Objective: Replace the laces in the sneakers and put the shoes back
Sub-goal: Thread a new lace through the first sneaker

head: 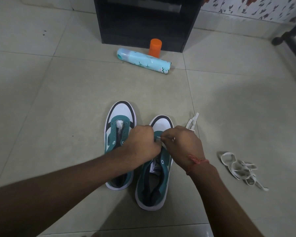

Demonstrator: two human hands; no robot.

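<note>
- We are sitting over two teal and white sneakers on the tiled floor (58, 100), with their toes pointing away from us.
- The left sneaker (120, 120) is lying open with bare holes, so we are leaving it for later.
- Our left hand (141, 142) is curling over the front holes of the right sneaker (154, 182). We are using it to hold the shoe steady, but we cannot tell if its grip is closed on the lace or only on the shoe.
- Our right hand (183, 144) is pinching the thin tip of a white lace (192, 123), so that grip is closed on the lace.
- We are thinking the job has only just begun, because no lace is showing across either shoe.
- To do this well, we are keeping the tip stiff and straight and pushing it through one small hole at a time.
- We are also keeping the lace flat, not twisted, and both ends even.
- The rest of this lace is trailing on the floor just past the toe, so we are watching that it does not knot.
- Another lace (239, 170) is lying in a loose pile on the right, waiting for the other shoe, we think.
</note>
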